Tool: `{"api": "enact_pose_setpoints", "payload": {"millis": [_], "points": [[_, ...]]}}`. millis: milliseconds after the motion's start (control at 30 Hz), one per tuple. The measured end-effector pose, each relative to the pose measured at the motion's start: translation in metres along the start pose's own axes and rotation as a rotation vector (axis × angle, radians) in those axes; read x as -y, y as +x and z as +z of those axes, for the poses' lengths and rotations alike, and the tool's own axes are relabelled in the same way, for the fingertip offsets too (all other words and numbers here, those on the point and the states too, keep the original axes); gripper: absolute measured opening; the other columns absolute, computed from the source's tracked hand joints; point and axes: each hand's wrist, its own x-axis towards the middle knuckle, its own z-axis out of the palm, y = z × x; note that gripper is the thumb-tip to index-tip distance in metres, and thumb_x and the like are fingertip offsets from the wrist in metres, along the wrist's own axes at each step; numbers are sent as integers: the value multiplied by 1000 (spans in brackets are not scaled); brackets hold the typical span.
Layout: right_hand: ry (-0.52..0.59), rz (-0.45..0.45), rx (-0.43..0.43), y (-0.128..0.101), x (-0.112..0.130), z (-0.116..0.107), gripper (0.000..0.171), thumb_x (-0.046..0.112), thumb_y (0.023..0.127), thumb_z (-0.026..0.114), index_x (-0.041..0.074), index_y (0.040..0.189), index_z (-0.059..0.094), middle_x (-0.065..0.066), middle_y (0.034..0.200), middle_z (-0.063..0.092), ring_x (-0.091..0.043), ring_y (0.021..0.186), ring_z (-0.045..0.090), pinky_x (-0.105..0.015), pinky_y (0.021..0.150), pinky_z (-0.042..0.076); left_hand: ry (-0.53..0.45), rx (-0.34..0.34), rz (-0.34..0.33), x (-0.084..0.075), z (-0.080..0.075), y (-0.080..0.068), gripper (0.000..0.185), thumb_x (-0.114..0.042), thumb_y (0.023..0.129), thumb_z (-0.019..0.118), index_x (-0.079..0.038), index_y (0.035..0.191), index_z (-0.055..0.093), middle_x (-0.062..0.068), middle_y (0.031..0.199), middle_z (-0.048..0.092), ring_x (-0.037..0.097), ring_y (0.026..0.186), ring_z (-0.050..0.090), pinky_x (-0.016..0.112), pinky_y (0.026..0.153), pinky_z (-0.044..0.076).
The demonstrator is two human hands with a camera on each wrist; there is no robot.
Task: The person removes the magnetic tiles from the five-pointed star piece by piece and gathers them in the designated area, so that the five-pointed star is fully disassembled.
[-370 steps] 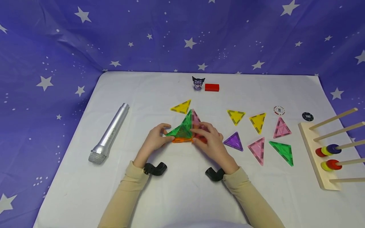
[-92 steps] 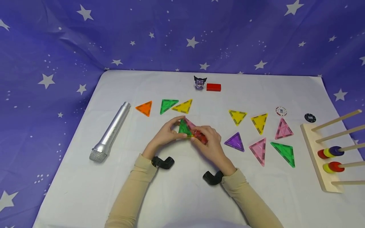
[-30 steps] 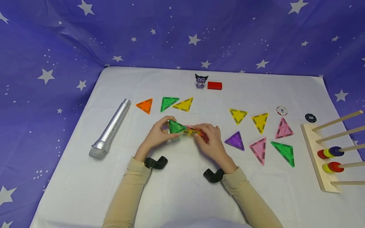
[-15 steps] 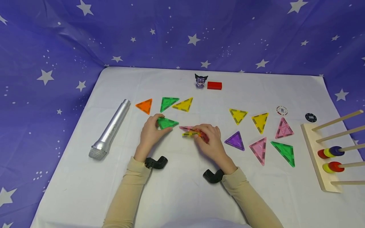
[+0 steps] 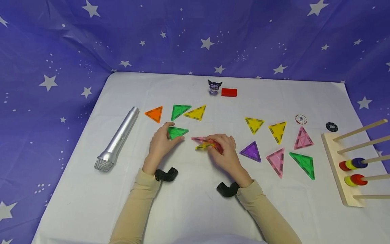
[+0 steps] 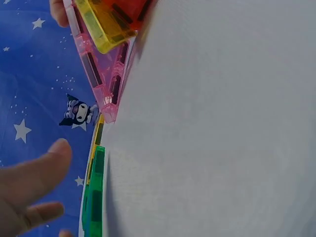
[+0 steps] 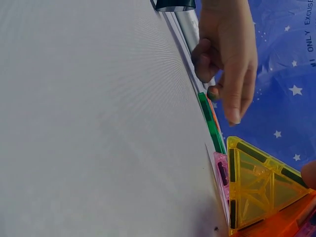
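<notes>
My right hand (image 5: 224,150) grips a joined cluster of translucent triangular magnetic tiles. A yellow tile (image 7: 252,182), a pink tile (image 6: 104,74) and red-orange ones (image 6: 129,11) show in it; the fingers hide part of the cluster in the head view. Just left of it, a green triangular magnetic tile (image 5: 178,132) lies on the white table. Around that tile's left end is my left hand (image 5: 160,141), with thumb and fingers spread apart. The left wrist view shows its thumb (image 6: 47,168) clear of the green tile.
Behind lie orange (image 5: 154,114), green (image 5: 179,111) and yellow (image 5: 196,113) tiles. More tiles, including a purple one (image 5: 251,151), lie right. A silver microphone (image 5: 118,139) lies left. A figurine (image 5: 214,87) and red block (image 5: 229,92) stand at the back; a wooden peg rack (image 5: 341,169) stands far right.
The left hand has drawn the green tile leftward off the cluster, and it now lies flat on the table with the fingers loosened. Earlier, orange and another green tile came off too.
</notes>
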Motion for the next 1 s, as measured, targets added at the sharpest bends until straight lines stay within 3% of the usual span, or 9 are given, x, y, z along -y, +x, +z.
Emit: {"api": "enact_pose_setpoints", "payload": {"millis": [100, 267, 367, 667, 800, 1000], "points": [[-2, -4, 0, -1, 0, 0, 30, 9, 76, 60, 16, 105, 65, -1, 106, 58, -19, 107, 45, -57, 99, 6, -100, 104, 40, -9, 1, -3, 54, -35, 80, 69, -11, 124, 49, 4, 68, 52, 18, 55, 45, 30, 51, 36], [6, -10, 6, 0, -1, -1, 35, 9, 76, 60, 13, 111, 60, -6, 105, 58, -22, 105, 47, -58, 99, 6, -315, 372, 48, -22, 9, -7, 53, -32, 85, 63, -11, 130, 44, 5, 76, 62, 23, 49, 52, 29, 48, 41], [18, -10, 9, 1, -1, -1, 37, 8, 75, 60, 8, 112, 57, -8, 101, 58, -24, 100, 48, -58, 99, 6, -426, 439, 50, -25, 16, -7, 52, -30, 88, 60, -10, 132, 42, 9, 80, 65, 30, 43, 52, 29, 43, 39], [82, -10, 11, 3, -4, -4, 47, 5, 73, 62, -1, 117, 48, -10, 98, 60, -25, 92, 52, -57, 100, 5, -573, 336, 49, -30, 31, -6, 43, -27, 91, 56, -7, 128, 49, 11, 92, 67, 30, 41, 53, 26, 36, 29], [116, -17, 21, 3, -5, -5, 51, 4, 72, 63, -1, 119, 47, -10, 99, 61, -22, 81, 53, -55, 100, 9, -627, 306, 72, -32, 39, -6, 40, -24, 90, 57, -4, 125, 51, 14, 99, 65, 30, 42, 53, 28, 38, 35], [148, -23, 39, 3, -5, -5, 52, 4, 71, 64, 1, 120, 47, -10, 98, 61, -20, 74, 52, -53, 100, 12, -590, 194, 31, -32, 46, -7, 27, -29, 88, 59, -9, 105, 60, 6, 84, 67, 19, 40, 46, 26, 43, 38]]}}
